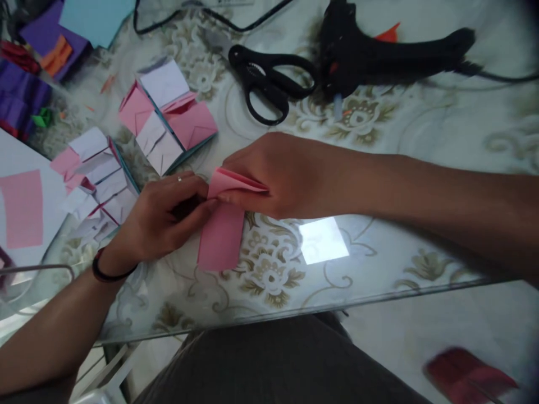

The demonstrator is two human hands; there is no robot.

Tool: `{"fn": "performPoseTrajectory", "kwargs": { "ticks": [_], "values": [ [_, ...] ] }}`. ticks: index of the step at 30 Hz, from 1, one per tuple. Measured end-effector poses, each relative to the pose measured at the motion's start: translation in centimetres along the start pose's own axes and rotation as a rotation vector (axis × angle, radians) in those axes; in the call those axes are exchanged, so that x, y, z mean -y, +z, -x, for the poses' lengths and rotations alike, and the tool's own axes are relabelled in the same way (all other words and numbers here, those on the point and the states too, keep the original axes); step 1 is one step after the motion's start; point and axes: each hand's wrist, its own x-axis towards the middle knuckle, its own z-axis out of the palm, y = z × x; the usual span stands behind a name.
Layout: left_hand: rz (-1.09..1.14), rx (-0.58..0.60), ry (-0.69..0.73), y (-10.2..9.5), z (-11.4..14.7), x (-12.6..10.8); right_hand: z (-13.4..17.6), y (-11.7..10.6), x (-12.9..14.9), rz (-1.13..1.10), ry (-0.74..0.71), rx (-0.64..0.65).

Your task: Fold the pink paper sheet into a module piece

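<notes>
A strip of pink paper [221, 238] is held between both hands above the patterned tabletop, its upper end folded over. My left hand [166, 216] pinches the strip's left edge between thumb and fingers. From the right, my right hand [269, 177] grips the folded upper part, thumb across the fold; its fingertips are partly hidden behind the paper. Just beyond my hands lies a folded pink-and-white paper piece [168, 115] with a teal edge. A similar folded paper piece [103, 179] sits beside my left wrist.
Black-handled scissors [273, 84] and a black glue gun [357, 53] with its cord lie at the back. Purple paper [25, 92] and light blue paper [96, 19] are at the far left. A white sheet [50, 196] lies left. The glass table edge [295, 311] runs near my lap.
</notes>
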Motion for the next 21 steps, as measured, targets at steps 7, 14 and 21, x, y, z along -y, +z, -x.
{"fn": "performPoseTrajectory", "kwargs": {
  "ticks": [7, 14, 21],
  "values": [
    [0.005, 0.009, -0.018, -0.05, 0.09, 0.0, 0.0, 0.06, -0.09, -0.053, -0.017, -0.006],
    [-0.002, -0.001, -0.011, -0.05, 0.13, 0.14, 0.0, -0.15, 0.07, -0.081, -0.006, 0.019],
    [0.0, 0.009, -0.014, -0.23, 0.13, 0.1, -0.03, -0.53, 0.3, -0.125, -0.015, 0.049]
  ]
}}
